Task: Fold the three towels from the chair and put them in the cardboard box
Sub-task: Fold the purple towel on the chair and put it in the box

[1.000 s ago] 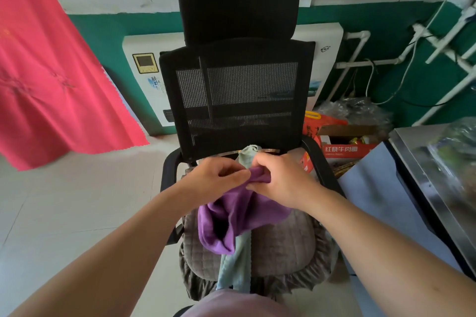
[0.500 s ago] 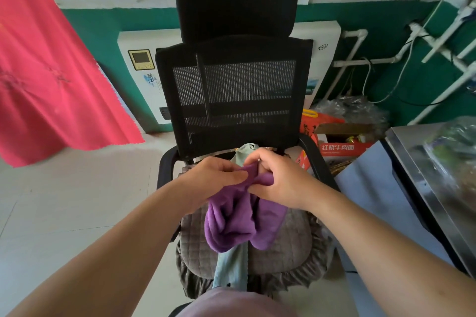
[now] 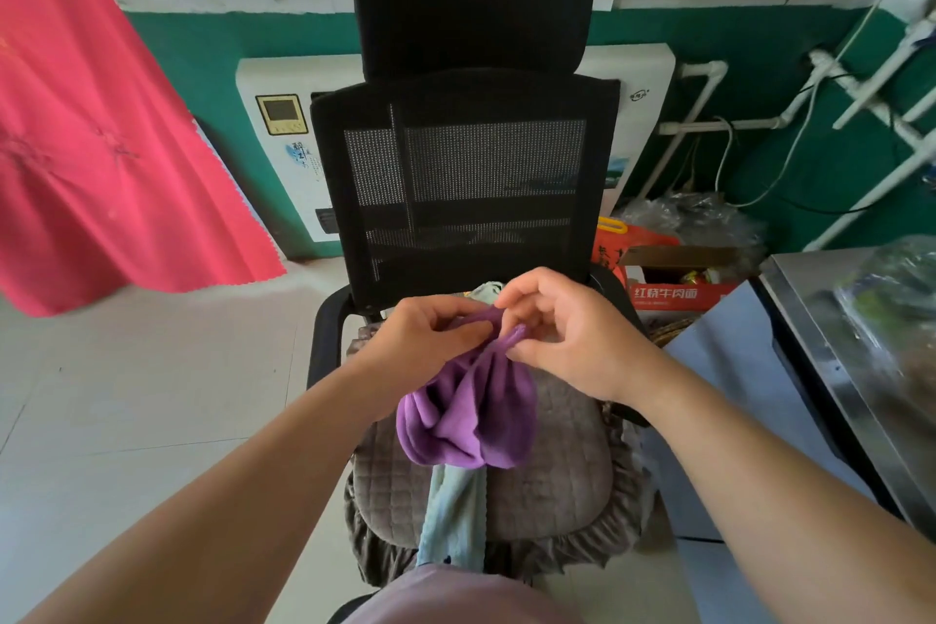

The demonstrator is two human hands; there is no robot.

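A purple towel [image 3: 468,416] hangs bunched above the seat of the black mesh office chair [image 3: 468,177]. My left hand [image 3: 430,334] pinches its top edge on the left. Close beside it, my right hand [image 3: 567,324] grips the same edge between thumb and fingers, the other fingers spread. A light blue towel [image 3: 456,517] lies along the grey quilted seat cushion [image 3: 562,471], running from the backrest down over the front edge, partly hidden under the purple one. A pinkish cloth [image 3: 456,595] shows at the bottom edge. An open cardboard box [image 3: 678,291] with red print stands right of the chair.
A red cloth [image 3: 101,127] hangs at the left. A white wall heater [image 3: 283,142] is behind the chair. A steel-topped table [image 3: 841,370] stands at the right. White pipes [image 3: 704,106] and clear plastic bags [image 3: 694,218] are at the back right. Pale tiled floor [image 3: 152,395] spreads at the left.
Both hands have worked along the purple towel's top edge and lifted it slightly; the right hand's fingers have spread. The towel hangs in a rounder bunch than before.
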